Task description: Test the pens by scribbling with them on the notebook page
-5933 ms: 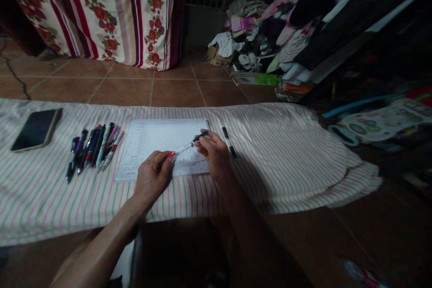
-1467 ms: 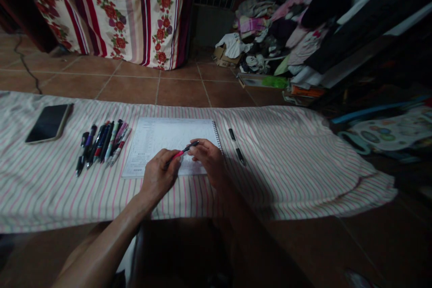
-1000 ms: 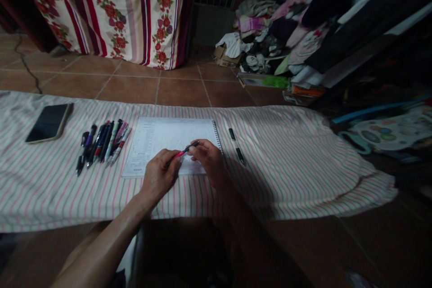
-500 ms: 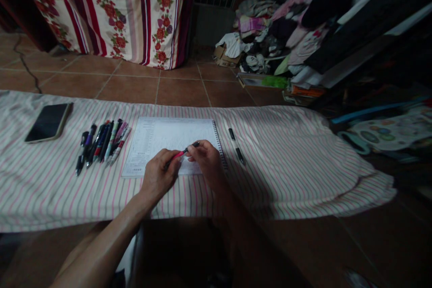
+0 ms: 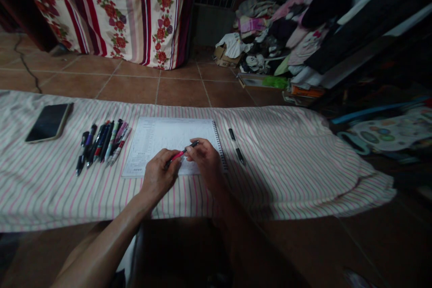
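Between my two hands is a pen [image 5: 178, 155] with a pink barrel and black ends, slanting up to the right. My left hand [image 5: 161, 172] is closed round its lower end. The fingers of my right hand [image 5: 203, 155] pinch its upper black end. Both hands are above a spiral notebook [image 5: 175, 127], whose page has printed text along the left. To the right of its coil lie a short black pen piece [image 5: 231, 134] and, below it, a black-and-white pen piece [image 5: 240, 156]. Several pens [image 5: 107, 140] lie side by side left of the notebook.
A phone [image 5: 48, 122] lies at the left on the striped cloth [image 5: 286, 157] covering the low surface. Beyond its far edge are a tiled floor [image 5: 178, 91] and a flowered curtain [image 5: 135, 18]. Clothes [image 5: 290, 31] are heaped at the back right, near a cardboard box [image 5: 227, 57].
My right-hand fingers have shifted very slightly on the pen's upper end. My left hand, the notebook and the other pens look the same.
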The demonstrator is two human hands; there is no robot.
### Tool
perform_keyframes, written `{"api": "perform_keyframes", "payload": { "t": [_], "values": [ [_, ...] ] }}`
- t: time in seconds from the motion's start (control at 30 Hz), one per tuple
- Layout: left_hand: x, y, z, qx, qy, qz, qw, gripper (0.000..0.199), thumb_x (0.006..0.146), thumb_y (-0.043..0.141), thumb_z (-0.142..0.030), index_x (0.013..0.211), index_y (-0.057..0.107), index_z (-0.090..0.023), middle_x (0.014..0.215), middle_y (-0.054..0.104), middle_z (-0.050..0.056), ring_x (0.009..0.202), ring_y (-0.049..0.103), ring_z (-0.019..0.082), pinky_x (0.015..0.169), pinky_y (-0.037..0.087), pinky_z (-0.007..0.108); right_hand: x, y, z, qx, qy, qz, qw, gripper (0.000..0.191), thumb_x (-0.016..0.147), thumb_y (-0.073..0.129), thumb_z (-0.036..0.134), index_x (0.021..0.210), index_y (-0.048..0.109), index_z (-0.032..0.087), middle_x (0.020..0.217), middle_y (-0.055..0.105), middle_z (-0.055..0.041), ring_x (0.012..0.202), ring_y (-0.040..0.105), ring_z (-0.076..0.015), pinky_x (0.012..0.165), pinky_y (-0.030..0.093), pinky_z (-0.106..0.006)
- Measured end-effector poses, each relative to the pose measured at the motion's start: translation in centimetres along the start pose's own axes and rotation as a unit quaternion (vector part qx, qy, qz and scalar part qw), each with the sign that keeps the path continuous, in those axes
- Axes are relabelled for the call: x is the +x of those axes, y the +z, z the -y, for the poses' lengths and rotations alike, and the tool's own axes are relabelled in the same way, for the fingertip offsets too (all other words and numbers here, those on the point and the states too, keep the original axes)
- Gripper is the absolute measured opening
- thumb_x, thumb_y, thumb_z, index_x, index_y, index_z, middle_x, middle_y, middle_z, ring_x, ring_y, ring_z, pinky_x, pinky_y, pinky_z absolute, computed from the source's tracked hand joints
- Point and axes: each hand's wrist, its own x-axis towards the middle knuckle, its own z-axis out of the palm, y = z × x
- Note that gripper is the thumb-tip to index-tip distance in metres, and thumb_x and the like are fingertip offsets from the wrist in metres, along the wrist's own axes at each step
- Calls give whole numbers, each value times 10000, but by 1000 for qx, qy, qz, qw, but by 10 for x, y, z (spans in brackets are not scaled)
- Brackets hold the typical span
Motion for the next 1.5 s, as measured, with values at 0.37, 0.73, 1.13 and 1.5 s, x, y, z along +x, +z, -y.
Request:
{"api": "perform_keyframes", "payload": {
  "t": [0.37, 0.73, 1.13, 1.5],
  "values": [
    [-2, 0, 3, 8, 4, -2, 1000, 176, 872, 486, -283, 943, 626, -203, 822, 629, 22, 748, 602, 151, 675, 467, 266, -1, 5, -4, 2, 18, -4, 1000, 263, 659, 685, 398, 762, 546, 200, 597, 624, 22, 542, 611, -128, 554, 522, -258],
    [0, -1, -1, -44, -18, -15, 999, 179, 865, 505, -296, 906, 635, -180, 781, 631, 26, 711, 590, 144, 638, 457, 255, 1, 0, -1, 26, 26, 20, 999, 349, 626, 710, 425, 820, 543, 188, 648, 635, 20, 595, 629, -129, 526, 519, -234],
    [2, -1, 0, -129, -120, -32, 984, 216, 832, 541, -345, 892, 663, -178, 783, 652, 23, 720, 589, 152, 659, 456, 263, -6, 2, 0, 20, 41, 33, 998, 454, 690, 650, 554, 914, 574, 167, 719, 641, -8, 595, 617, -121, 480, 510, -215],
    [6, -9, -9, -255, -190, -86, 944, 281, 739, 627, -395, 885, 672, -159, 765, 670, 28, 681, 610, 158, 635, 491, 275, -75, 5, 78, 424, 119, 147, 886, 530, 825, 372, 675, 1195, 506, 321, 985, 664, -20, 842, 628, -172, 650, 551, -333]
  ]
}}
